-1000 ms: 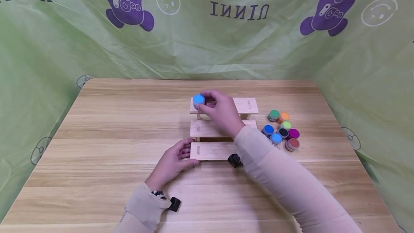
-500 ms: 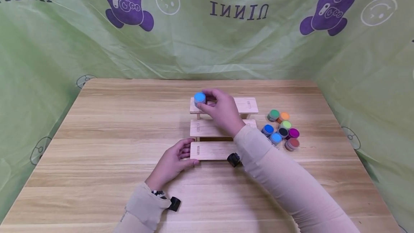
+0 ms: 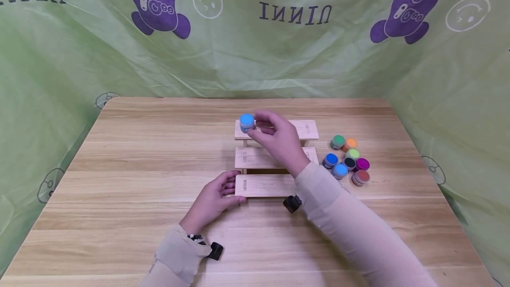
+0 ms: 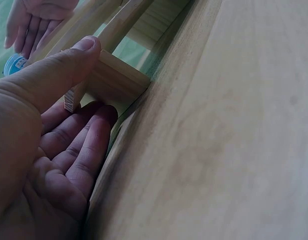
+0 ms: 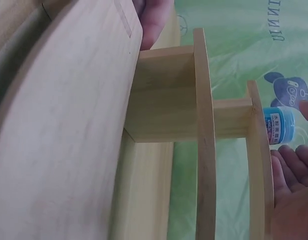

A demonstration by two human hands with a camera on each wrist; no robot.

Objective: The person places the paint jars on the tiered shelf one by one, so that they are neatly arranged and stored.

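Note:
A wooden three-step stand (image 3: pixel 264 185) stands mid-table. My left hand (image 3: pixel 213 199) holds the left end of its lowest step, thumb at the front edge and fingers behind; the left wrist view shows the thumb (image 4: pixel 69 70) over the board's end. A small paint jar (image 3: pixel 247 121) with a light blue lid stands upright at the left end of the top step. My right hand (image 3: pixel 282 141) is just right of this jar, fingers spread and bent around nothing. In the right wrist view a gap shows between the jar (image 5: pixel 280 125) and the fingers (image 5: pixel 291 167).
Several more paint jars cluster on the table right of the stand, among them a green one (image 3: pixel 337 141), an orange one (image 3: pixel 350 144), a purple one (image 3: pixel 361 164) and a brown-red one (image 3: pixel 360 177). A green printed curtain (image 3: pixel 255 56) hangs behind the table (image 3: pixel 139 167).
The right hand has let go of the light blue jar and drawn slightly right. The jar shifted a little right on the top step. The left hand has stayed put.

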